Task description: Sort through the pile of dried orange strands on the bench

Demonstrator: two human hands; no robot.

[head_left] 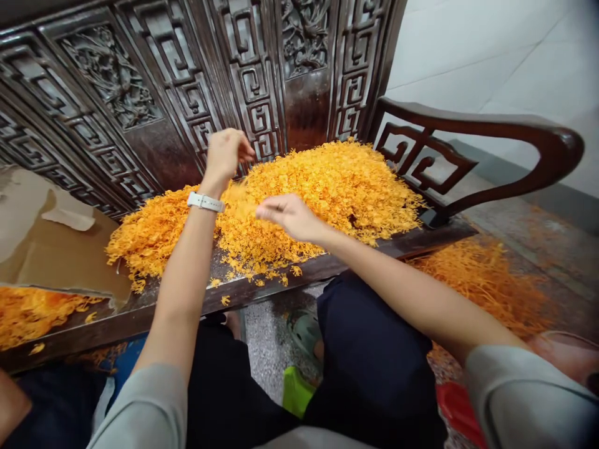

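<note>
Left hand (pale wristband below) and right hand over heaped orange pieces on dark bench

Heaped moulded pieces lie on the bench before its backrest, between cardboard at left and armrest at right.

Small pieces yellow-orange; bench back dark brown — squared-spiral fretwork; wristband whitish; sleeves pale grey; cardboard tan
</note>
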